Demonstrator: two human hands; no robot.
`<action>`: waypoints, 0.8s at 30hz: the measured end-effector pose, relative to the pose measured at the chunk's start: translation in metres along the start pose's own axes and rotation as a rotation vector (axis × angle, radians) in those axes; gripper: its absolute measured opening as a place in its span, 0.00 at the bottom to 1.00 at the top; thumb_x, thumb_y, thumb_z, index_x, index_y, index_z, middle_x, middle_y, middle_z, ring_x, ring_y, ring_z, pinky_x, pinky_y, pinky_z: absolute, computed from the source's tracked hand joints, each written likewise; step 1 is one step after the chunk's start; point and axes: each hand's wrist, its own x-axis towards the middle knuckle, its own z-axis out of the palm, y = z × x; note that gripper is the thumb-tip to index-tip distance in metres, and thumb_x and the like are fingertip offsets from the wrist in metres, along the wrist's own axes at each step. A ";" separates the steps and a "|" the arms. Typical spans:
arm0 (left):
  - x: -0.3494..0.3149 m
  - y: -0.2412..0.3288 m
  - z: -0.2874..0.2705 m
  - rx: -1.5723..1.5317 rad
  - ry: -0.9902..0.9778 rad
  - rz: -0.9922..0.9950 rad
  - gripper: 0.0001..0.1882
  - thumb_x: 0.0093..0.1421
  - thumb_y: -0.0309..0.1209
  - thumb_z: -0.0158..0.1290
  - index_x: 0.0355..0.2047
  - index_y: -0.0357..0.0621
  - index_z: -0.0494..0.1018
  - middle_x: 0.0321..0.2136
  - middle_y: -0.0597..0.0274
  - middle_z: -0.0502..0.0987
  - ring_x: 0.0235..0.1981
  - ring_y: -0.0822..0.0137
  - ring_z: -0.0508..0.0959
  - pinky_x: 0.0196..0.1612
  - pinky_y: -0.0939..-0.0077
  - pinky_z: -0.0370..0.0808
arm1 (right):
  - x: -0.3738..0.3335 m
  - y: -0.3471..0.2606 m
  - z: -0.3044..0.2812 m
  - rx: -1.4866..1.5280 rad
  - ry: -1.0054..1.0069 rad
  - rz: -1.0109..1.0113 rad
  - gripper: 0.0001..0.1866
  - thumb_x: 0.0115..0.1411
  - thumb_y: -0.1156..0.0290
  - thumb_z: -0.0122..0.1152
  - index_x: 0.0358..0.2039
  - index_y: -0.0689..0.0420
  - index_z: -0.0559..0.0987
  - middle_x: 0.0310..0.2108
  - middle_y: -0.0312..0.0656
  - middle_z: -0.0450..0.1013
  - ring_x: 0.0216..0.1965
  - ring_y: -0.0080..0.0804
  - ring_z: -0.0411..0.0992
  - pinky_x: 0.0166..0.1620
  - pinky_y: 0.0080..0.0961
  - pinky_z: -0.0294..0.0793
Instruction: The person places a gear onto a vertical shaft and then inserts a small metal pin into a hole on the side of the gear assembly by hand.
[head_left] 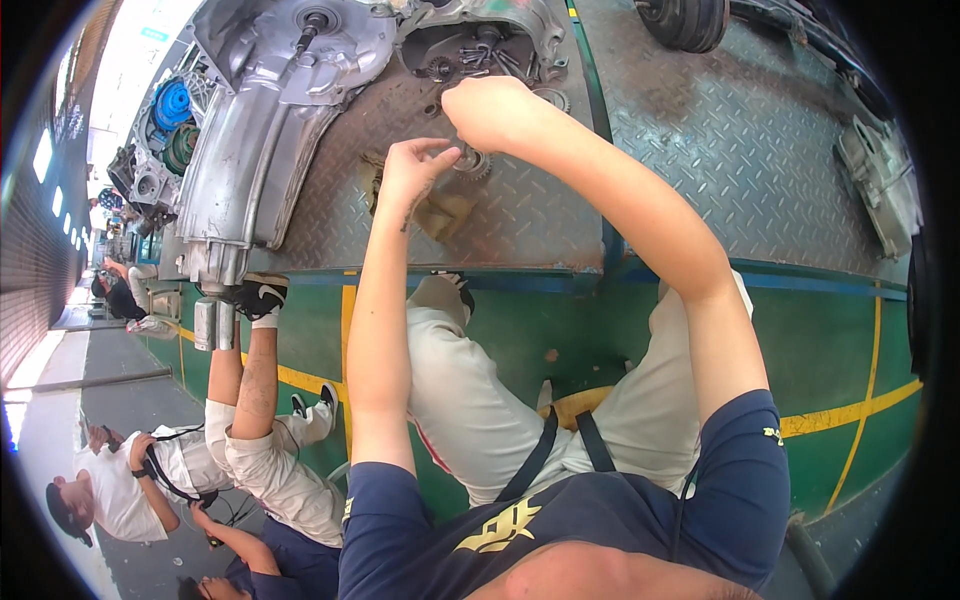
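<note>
My left hand (413, 168) hovers over the metal bench with its fingers curved and its thumb apart; I see nothing in it. Just past its fingertips lies a toothed metal gear (473, 166). My right hand (486, 108) is bent over above the gear, back of the hand up, so its fingers and anything in them are hidden. A brown, stained rag (440, 214) lies beside my left wrist. Beyond my right hand stands an open metal gearbox housing (548, 38) with several loose bolts (497, 62) and a small gear (439, 68) in it.
A long grey transmission case (250, 150) stands on the left of the bench (530, 235). Further left is an engine part with a blue disc (172, 103). A second treadplate bench (720, 150) holds a metal casing (880, 185). Two people sit at the lower left.
</note>
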 end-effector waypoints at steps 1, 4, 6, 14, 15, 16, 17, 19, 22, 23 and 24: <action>0.000 -0.002 0.001 -0.001 -0.012 -0.003 0.20 0.52 0.34 0.68 0.43 0.36 0.81 0.16 0.72 0.71 0.17 0.80 0.65 0.21 0.80 0.62 | 0.002 0.000 0.001 0.021 0.041 -0.019 0.08 0.51 0.79 0.60 0.32 0.64 0.83 0.33 0.54 0.80 0.38 0.47 0.80 0.39 0.39 0.80; 0.000 -0.006 0.003 -0.016 -0.046 -0.009 0.19 0.53 0.34 0.67 0.43 0.37 0.81 0.17 0.73 0.71 0.16 0.80 0.64 0.20 0.81 0.60 | 0.012 -0.002 0.010 0.005 0.072 0.045 0.11 0.55 0.71 0.58 0.35 0.58 0.85 0.37 0.49 0.81 0.38 0.41 0.81 0.39 0.35 0.81; 0.000 -0.006 0.003 -0.029 -0.066 -0.013 0.18 0.54 0.34 0.67 0.43 0.38 0.81 0.17 0.74 0.71 0.16 0.81 0.64 0.20 0.81 0.59 | 0.014 -0.005 0.014 0.006 0.079 0.046 0.11 0.55 0.71 0.58 0.35 0.58 0.85 0.36 0.49 0.81 0.39 0.42 0.81 0.39 0.35 0.80; -0.006 0.004 -0.002 -0.048 -0.048 0.109 0.14 0.55 0.29 0.65 0.42 0.39 0.82 0.16 0.75 0.69 0.16 0.82 0.62 0.20 0.83 0.58 | 0.011 0.003 0.005 -0.067 -0.011 0.092 0.12 0.56 0.69 0.58 0.38 0.56 0.85 0.39 0.46 0.81 0.42 0.39 0.80 0.42 0.35 0.80; -0.006 0.005 -0.001 -0.050 -0.050 0.110 0.14 0.55 0.29 0.65 0.42 0.39 0.82 0.16 0.75 0.69 0.16 0.82 0.62 0.20 0.83 0.58 | 0.010 0.005 0.007 -0.101 -0.070 0.127 0.13 0.56 0.68 0.59 0.40 0.55 0.85 0.41 0.45 0.81 0.44 0.38 0.80 0.43 0.34 0.80; -0.006 0.006 -0.001 -0.056 -0.045 0.131 0.14 0.55 0.29 0.65 0.41 0.39 0.82 0.16 0.75 0.68 0.17 0.82 0.62 0.21 0.82 0.58 | 0.010 0.006 0.006 -0.134 -0.129 0.161 0.14 0.57 0.67 0.59 0.41 0.54 0.85 0.42 0.44 0.81 0.45 0.36 0.80 0.43 0.33 0.79; -0.006 0.006 -0.001 -0.063 -0.041 0.152 0.13 0.55 0.29 0.65 0.41 0.39 0.82 0.16 0.76 0.68 0.17 0.82 0.62 0.21 0.82 0.58 | 0.011 0.005 0.005 -0.135 -0.207 0.201 0.15 0.55 0.67 0.63 0.44 0.51 0.85 0.43 0.40 0.81 0.46 0.35 0.79 0.44 0.32 0.78; -0.006 0.008 0.002 -0.081 -0.035 0.150 0.13 0.56 0.27 0.64 0.41 0.37 0.82 0.16 0.78 0.67 0.18 0.84 0.60 0.22 0.84 0.56 | 0.012 0.006 0.003 -0.135 -0.306 0.206 0.11 0.52 0.72 0.63 0.38 0.57 0.84 0.36 0.43 0.81 0.41 0.37 0.80 0.41 0.33 0.79; -0.005 0.009 0.007 -0.104 -0.026 0.136 0.12 0.57 0.25 0.63 0.42 0.36 0.82 0.17 0.80 0.66 0.19 0.85 0.58 0.22 0.85 0.53 | 0.011 0.007 0.003 -0.163 -0.442 0.212 0.05 0.49 0.78 0.64 0.28 0.64 0.84 0.25 0.45 0.81 0.30 0.37 0.81 0.35 0.34 0.80; -0.004 0.009 0.008 -0.109 -0.025 0.124 0.12 0.57 0.26 0.63 0.42 0.36 0.82 0.18 0.80 0.68 0.19 0.85 0.58 0.22 0.85 0.53 | 0.011 0.009 0.005 -0.143 -0.464 0.227 0.05 0.49 0.79 0.64 0.28 0.64 0.84 0.25 0.45 0.81 0.29 0.36 0.81 0.34 0.33 0.80; -0.003 0.009 0.007 -0.108 -0.026 0.125 0.12 0.57 0.26 0.63 0.42 0.36 0.82 0.18 0.80 0.68 0.19 0.85 0.58 0.22 0.85 0.53 | 0.011 0.011 0.006 -0.123 -0.486 0.241 0.04 0.49 0.79 0.64 0.27 0.64 0.84 0.24 0.45 0.80 0.27 0.35 0.81 0.33 0.33 0.80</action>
